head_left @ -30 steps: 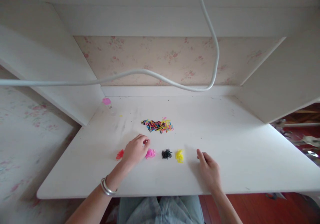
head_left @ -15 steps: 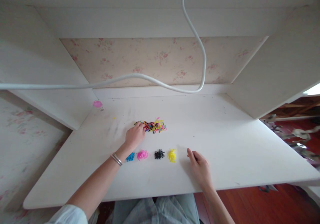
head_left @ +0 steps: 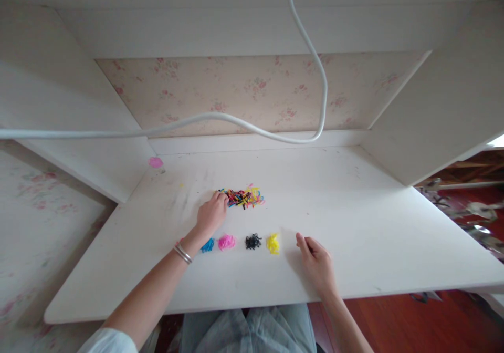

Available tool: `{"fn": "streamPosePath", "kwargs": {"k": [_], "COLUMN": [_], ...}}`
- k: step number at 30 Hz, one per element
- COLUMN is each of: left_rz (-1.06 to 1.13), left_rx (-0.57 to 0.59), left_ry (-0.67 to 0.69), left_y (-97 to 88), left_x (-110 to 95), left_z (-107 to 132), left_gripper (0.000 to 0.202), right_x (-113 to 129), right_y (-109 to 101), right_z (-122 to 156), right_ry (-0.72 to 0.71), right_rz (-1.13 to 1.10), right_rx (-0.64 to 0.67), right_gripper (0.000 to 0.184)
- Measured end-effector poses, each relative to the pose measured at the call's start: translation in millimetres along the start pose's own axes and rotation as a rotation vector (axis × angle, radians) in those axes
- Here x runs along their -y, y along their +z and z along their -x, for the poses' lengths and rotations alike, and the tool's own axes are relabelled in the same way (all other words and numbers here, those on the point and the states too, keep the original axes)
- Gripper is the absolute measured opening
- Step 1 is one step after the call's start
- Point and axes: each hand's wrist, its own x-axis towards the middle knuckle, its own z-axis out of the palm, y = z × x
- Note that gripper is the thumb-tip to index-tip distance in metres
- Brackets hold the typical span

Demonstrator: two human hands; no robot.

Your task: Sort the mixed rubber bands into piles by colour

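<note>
A long heap of mixed small rubber bands in several colours lies on the white tabletop. My left hand is at its left end, fingers curled down and pressed together against the bands; what the fingertips pinch is hidden. Closer to me is a row of sorted piles: blue bands, partly behind my left wrist, pink bands, black bands and yellow bands. Right of the yellow pile, my right hand rests closed on the table, thumb against the curled fingers. Anything inside it is out of sight.
A white cable hangs across the view above the desk. Side panels and a flowered back wall enclose the desk's far part. A pink spot marks the back left corner.
My left hand has drawn slightly left from the heap, showing more of its left end. My right hand stays closed in place. The whole view has shifted a little.
</note>
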Motion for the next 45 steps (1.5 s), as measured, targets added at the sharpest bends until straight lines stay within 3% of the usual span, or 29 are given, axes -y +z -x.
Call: {"fn": "streamPosePath", "kwargs": {"k": [14,21,25,30,34,45], "left_rz": [0.085,0.325,0.386,0.268,0.171,-0.013], "left_rx": [-0.127,-0.336,-0.395,-0.463,-0.429,-0.388], "left_ry": [-0.068,-0.042,-0.136,-0.291,-0.319,-0.35], "left_y": [-12.6,-19.7,-18.0,-8.6,3.8,20.7], "left_x": [12,31,47,72,84,84], "left_z": [17,62,96,132,146,155], "left_gripper": [0.03,0.026,0.024,0.022,0.021,0.018], "right_x": [-1,-5,-3,-1,-1,2], "right_y": [-3,-4,-4,-5,-5,-6], "right_z": [3,4,3,5,6,1], "right_ry": [0.009,0.027,0.028,0.035,0.062,0.209], "right_rz": [-0.006,-0.005,0.014,0.033,0.021,-0.118], "right_rx": [0.02,0.044,0.058,0.058,0.07,0.008], "right_gripper": [0.049,0.047,0.048,0.049,0.048,0.053]}}
